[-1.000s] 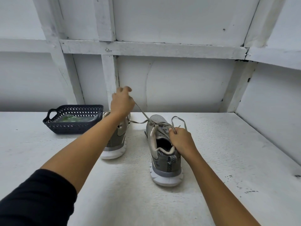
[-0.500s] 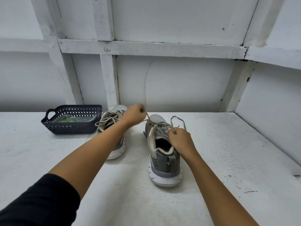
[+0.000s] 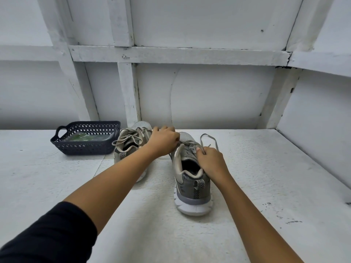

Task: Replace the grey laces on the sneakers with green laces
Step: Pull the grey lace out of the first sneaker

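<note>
The grey lace (image 3: 207, 135) of the sneaker (image 3: 191, 185) is pinched by curled fingers of the left hand (image 3: 163, 142) and, just beside them, the right hand (image 3: 211, 161).

A dark basket (image 3: 85, 149) sits at the far left of the table (image 3: 266, 177). A white panelled wall (image 3: 209, 95) rises behind.

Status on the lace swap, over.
Left hand, right hand pinching grey lace on right grey sneaker. Left grey sneaker laced. Green laces in dark plastic basket. Nothing blocking.
</note>
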### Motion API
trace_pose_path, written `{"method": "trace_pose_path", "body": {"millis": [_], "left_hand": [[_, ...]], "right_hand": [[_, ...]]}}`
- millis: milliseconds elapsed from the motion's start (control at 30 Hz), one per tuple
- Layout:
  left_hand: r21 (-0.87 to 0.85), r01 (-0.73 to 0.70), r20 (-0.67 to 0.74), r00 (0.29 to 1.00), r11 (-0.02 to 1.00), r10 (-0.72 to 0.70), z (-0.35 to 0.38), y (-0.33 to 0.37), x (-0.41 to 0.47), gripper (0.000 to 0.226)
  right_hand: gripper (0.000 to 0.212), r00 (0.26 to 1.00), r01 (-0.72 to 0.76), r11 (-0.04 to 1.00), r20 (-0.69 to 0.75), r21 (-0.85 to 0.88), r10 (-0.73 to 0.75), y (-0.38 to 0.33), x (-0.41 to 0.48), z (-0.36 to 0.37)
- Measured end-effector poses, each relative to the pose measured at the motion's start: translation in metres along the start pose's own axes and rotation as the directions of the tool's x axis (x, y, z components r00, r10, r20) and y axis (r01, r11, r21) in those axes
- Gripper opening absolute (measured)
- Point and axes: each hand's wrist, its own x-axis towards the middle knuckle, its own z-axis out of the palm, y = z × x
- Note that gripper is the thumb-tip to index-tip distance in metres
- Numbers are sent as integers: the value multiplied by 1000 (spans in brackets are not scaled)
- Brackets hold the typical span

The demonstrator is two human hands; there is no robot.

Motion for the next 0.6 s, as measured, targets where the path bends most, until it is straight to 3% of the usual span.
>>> {"method": "trace_pose_path", "body": {"millis": [133, 300, 367, 433, 500, 600], "left_hand": [[12, 34, -11, 999, 999, -34, -2, 2, 3, 23], [-354, 275, -72, 945, 894, -319, -14, -9, 7, 26], [-435, 292, -42, 938, 852, -343, -17, -9, 2, 33], [-500, 281, -16, 943, 820, -333, -22, -1, -8, 37], [-563, 252, -4, 951, 787, -308, -25, 10, -18, 35], [-659, 246, 14, 949, 711, -315, -27, 33, -34, 33]], "right_hand": [[34, 999, -15, 1000, 37, 14, 14, 1, 3, -3], [48, 988, -71, 988, 147, 140, 51, 1, 12, -18], [51, 990, -108, 964, 114, 242, 83, 3, 25, -21], [41, 995, -95, 955, 54, 280, 83, 3, 39, -21], [29, 1000, -21, 981, 26, 194, 16, 2, 55, -18], [30, 994, 55, 998, 99, 9, -55, 2, 74, -11]]}}
